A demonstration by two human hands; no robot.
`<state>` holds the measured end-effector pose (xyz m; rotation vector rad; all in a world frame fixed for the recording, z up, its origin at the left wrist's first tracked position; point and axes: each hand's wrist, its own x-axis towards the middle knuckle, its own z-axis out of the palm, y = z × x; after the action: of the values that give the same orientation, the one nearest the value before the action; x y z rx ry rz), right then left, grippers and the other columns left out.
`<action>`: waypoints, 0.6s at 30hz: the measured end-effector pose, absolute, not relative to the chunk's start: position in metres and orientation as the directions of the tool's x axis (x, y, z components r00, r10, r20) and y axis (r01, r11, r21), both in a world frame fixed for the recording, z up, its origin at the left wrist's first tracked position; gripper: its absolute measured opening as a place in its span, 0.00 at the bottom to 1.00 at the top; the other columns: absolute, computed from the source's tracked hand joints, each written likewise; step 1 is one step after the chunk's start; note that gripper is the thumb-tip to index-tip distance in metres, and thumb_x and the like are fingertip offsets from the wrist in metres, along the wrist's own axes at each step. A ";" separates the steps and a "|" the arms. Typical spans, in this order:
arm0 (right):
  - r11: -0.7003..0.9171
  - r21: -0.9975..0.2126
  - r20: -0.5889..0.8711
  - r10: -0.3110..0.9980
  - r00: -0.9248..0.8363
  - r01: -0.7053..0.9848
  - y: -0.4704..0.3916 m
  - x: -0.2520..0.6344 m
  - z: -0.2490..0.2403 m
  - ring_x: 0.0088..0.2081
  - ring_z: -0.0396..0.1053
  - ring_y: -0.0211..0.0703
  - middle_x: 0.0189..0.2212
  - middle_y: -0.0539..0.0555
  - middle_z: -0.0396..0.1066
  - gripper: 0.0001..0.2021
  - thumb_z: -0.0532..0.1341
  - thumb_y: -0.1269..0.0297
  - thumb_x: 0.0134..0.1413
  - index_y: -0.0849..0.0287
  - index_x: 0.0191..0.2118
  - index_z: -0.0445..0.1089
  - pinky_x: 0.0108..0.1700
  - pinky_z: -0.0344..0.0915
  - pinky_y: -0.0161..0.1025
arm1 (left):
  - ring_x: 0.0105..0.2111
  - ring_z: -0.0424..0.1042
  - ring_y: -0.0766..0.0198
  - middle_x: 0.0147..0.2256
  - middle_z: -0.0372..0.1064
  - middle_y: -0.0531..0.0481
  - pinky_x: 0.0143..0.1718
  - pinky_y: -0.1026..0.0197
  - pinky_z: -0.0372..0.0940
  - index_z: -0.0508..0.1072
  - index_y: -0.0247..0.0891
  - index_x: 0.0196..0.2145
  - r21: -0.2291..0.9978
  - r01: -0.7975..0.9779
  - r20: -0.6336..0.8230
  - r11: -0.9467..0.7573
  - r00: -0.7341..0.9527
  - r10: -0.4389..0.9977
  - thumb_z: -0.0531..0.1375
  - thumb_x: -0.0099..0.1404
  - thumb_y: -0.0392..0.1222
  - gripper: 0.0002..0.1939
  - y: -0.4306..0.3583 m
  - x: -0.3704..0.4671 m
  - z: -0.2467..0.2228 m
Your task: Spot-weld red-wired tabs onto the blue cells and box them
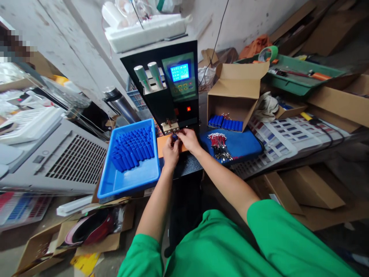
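Note:
At the foot of a black spot welder (pixel 183 111), both hands meet under its metal electrodes (pixel 170 125). My left hand (pixel 171 153) is closed on a small blue battery pack (pixel 174 136), mostly hidden by the fingers. My right hand (pixel 189 140) is closed too, its fingertips pinched beside the pack and the electrodes; what they pinch is too small to make out. Beneath the hands lies an orange board (pixel 162 145). To the right, a bundle of red and black wire leads with white connectors (pixel 218 144) lies on a blue pad (pixel 248 144).
A blue bin (pixel 138 181) on the left holds many blue battery packs (pixel 132 148). An open cardboard box (pixel 233 102) at right holds more packs with leads. A green tray (pixel 305 80) with tape and tools stands farther right, and a steel flask (pixel 121 102) is behind the bin.

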<state>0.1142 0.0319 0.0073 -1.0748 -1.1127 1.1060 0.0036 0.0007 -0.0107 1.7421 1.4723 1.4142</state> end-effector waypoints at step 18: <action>0.122 -0.992 0.118 0.986 0.118 -0.028 0.026 0.113 0.023 0.35 0.75 0.46 0.31 0.56 0.79 0.06 0.62 0.65 0.55 0.60 0.29 0.71 0.39 0.69 0.38 | 0.33 0.73 0.63 0.39 0.77 0.47 0.38 0.60 0.69 0.74 0.37 0.52 0.835 0.462 0.393 -0.300 -0.118 0.912 0.58 0.69 0.43 0.16 0.001 0.005 -0.010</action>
<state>0.1129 0.0256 0.0227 -1.1484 -1.1529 1.0528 0.0050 0.0011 -0.0096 1.7294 1.5163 1.4038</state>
